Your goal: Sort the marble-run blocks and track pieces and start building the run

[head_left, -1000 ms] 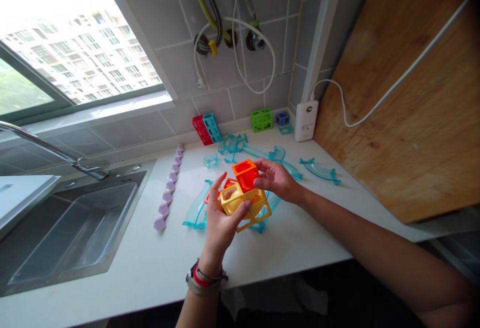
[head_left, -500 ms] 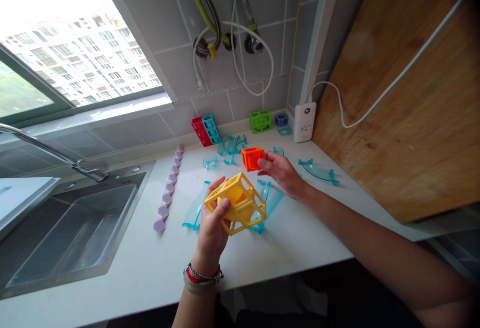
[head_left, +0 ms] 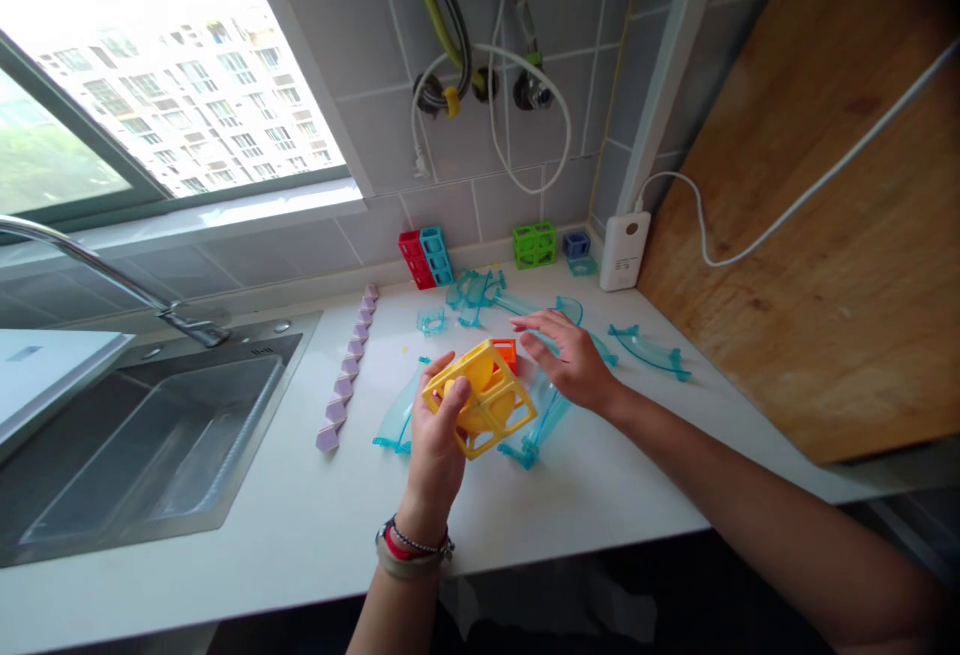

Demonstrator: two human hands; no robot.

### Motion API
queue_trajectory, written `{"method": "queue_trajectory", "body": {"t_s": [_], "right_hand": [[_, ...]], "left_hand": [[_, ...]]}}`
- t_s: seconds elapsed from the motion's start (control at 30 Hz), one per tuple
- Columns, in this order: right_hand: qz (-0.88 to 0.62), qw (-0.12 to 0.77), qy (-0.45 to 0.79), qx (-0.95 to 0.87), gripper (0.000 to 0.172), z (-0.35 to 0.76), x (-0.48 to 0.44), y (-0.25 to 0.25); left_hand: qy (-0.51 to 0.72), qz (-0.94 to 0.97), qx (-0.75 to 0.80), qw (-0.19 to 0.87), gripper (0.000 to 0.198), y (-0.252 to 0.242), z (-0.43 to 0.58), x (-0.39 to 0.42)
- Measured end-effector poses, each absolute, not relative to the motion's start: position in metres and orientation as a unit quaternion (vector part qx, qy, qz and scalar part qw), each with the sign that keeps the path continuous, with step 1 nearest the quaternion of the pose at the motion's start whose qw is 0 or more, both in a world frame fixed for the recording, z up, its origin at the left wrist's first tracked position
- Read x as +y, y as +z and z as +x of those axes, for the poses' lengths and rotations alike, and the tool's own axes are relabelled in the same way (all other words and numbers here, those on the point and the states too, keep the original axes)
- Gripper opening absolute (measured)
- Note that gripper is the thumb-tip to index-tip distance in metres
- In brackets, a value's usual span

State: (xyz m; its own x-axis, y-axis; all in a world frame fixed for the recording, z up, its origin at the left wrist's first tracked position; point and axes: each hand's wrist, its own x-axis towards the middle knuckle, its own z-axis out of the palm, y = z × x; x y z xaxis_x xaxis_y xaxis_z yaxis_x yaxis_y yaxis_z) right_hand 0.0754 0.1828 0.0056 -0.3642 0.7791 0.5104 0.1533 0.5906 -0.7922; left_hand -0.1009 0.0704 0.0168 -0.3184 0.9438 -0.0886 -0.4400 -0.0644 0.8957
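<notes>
My left hand (head_left: 441,435) grips a yellow open-frame toy block (head_left: 491,413), tilted above the counter, with rounded yellow shapes inside its frame. Behind it an orange cube frame (head_left: 509,353) shows only in part; whether it rests on the counter or touches the yellow block I cannot tell. To the right, my right hand (head_left: 571,360) is open, fingers stretched toward the left and holding nothing. Clear teal track pieces (head_left: 551,420) lie under and around both hands. Another curved teal piece (head_left: 649,350) lies farther right.
Red (head_left: 415,260) and blue block frames (head_left: 436,257) lean at the wall, with a green one (head_left: 535,245) to their right. A row of lilac pieces (head_left: 350,367) runs along the counter beside the sink (head_left: 247,465). A white power bank (head_left: 624,252) stands by the wooden board (head_left: 795,265).
My right hand has let go of the orange cube and its fingers have spread. The cube now sits lower, partly behind the yellow block. The camera view has shifted slightly.
</notes>
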Motion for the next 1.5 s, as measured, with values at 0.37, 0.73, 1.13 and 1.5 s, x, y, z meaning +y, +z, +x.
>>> {"method": "queue_trajectory", "body": {"t_s": [0.37, 0.73, 1.13, 1.5], "right_hand": [[-0.189, 0.388, 0.578, -0.693, 0.044, 0.072, 0.168, 0.004], [-0.212, 0.374, 0.596, -0.678, 0.055, 0.074, 0.175, 0.006], [-0.164, 0.414, 0.617, -0.649, 0.056, 0.08, 0.178, 0.015], [-0.105, 0.431, 0.332, -0.832, 0.036, 0.08, 0.166, 0.019]], "left_hand": [[0.678, 0.289, 0.461, 0.495, 0.045, 0.015, -0.099, 0.071], [0.668, 0.323, 0.483, 0.465, 0.045, 0.011, -0.1, 0.073], [0.652, 0.279, 0.458, 0.536, 0.043, 0.015, -0.097, 0.073], [0.663, 0.231, 0.413, 0.58, 0.039, 0.017, -0.101, 0.076]]}}
